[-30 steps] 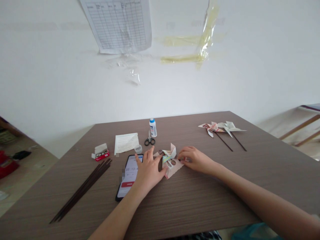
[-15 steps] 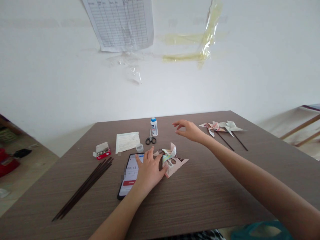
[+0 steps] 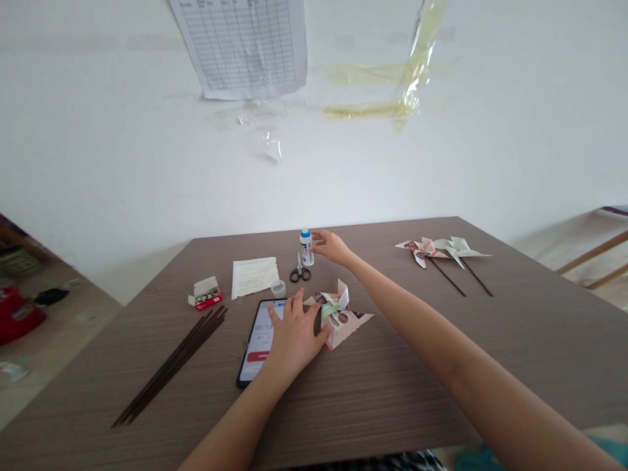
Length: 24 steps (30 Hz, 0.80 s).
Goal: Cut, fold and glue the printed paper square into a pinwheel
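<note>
My left hand (image 3: 295, 333) rests with its fingers spread over the edge of a folded paper pinwheel (image 3: 343, 324), its thumb touching the paper. Part of the pinwheel is hidden under that hand. Farther back, my right hand (image 3: 333, 248) is at the right side of a small white glue bottle (image 3: 306, 248) with a blue cap. Its fingers are apart at the bottle's edge, and the bottle stands upright on the table. Black-handled scissors (image 3: 300, 272) lie just in front of the bottle. A phone (image 3: 255, 347) showing a timer lies partly beneath my left forearm.
Dark thin sticks (image 3: 171, 366) lie at the left, below a small red and white box (image 3: 206, 294). White paper sheets (image 3: 254, 276) and a small clear cup (image 3: 278, 289) are near the middle. Two pinwheels on sticks (image 3: 458, 248) lie at the right rear.
My right hand has moved left and reached the side of the glue bottle. My left hand stays on the pinwheel. The view has shifted slightly.
</note>
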Available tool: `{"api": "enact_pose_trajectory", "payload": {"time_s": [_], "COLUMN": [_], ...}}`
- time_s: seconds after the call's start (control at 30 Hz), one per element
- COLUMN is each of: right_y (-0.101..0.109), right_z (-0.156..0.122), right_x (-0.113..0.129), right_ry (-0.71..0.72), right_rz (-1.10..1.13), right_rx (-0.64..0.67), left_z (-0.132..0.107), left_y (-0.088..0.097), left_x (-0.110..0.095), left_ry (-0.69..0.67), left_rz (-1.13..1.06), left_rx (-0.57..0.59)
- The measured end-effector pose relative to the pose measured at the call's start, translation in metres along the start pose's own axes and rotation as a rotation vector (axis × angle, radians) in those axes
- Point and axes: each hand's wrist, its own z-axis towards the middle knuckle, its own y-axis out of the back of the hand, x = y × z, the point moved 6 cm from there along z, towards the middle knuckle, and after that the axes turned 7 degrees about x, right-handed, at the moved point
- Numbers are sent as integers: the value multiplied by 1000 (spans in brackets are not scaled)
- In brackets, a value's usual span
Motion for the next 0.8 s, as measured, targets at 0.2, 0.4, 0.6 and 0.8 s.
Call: {"api": "enact_pose_trajectory", "payload": {"time_s": [0.2,0.4,0.6,0.8], "right_y": [-22,-31,-22,9], "right_z": [7,3,-2,-14], "right_x": [-11,-14,-12,-3], "right_ry": [-37,-35,-29,43], "right_rz": [62,66,60,86], "right_rx": [-21,-61,-132,-213], "left_z": [1,5,2,3], "left_y": [-2,-5,-3,-5], "left_x": [3,7,5,6], "left_ry": [-16,-9,0,5], "left_rz": [-7,2,-8,-2], "left_rx": [11,10,33,17]}}
